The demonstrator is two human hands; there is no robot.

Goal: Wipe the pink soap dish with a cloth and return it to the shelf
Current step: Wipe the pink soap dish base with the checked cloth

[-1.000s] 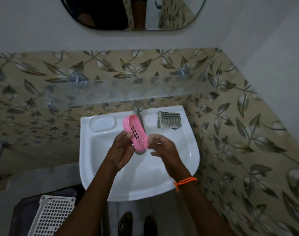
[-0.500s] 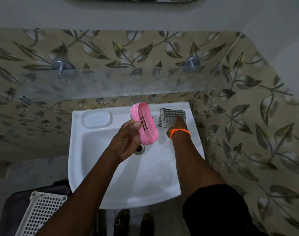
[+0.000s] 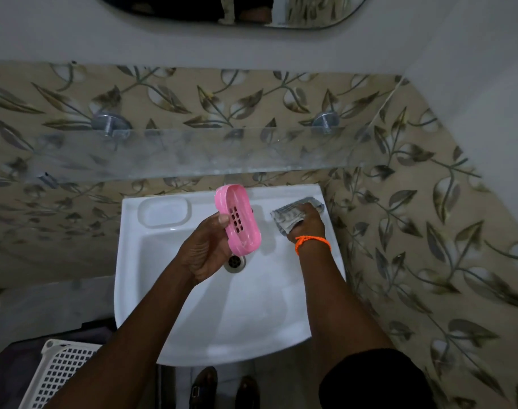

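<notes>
White sink (image 3: 192, 329), mirror (image 3: 281, 13) above, white basket (image 3: 60, 376) lower left.

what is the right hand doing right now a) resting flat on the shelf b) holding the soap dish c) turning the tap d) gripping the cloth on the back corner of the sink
d: the right hand has its fingers curled round the checked cloth at the sink's back right corner, while the left hand holds the pink soap dish over the basin.

Right hand (image 3: 306, 221) gone from beside the pink soap dish (image 3: 238, 220) to the sink's (image 3: 281, 305) back right corner, fingers now curled round the checked cloth (image 3: 287, 216), cloth bunched, no longer folded flat
</notes>
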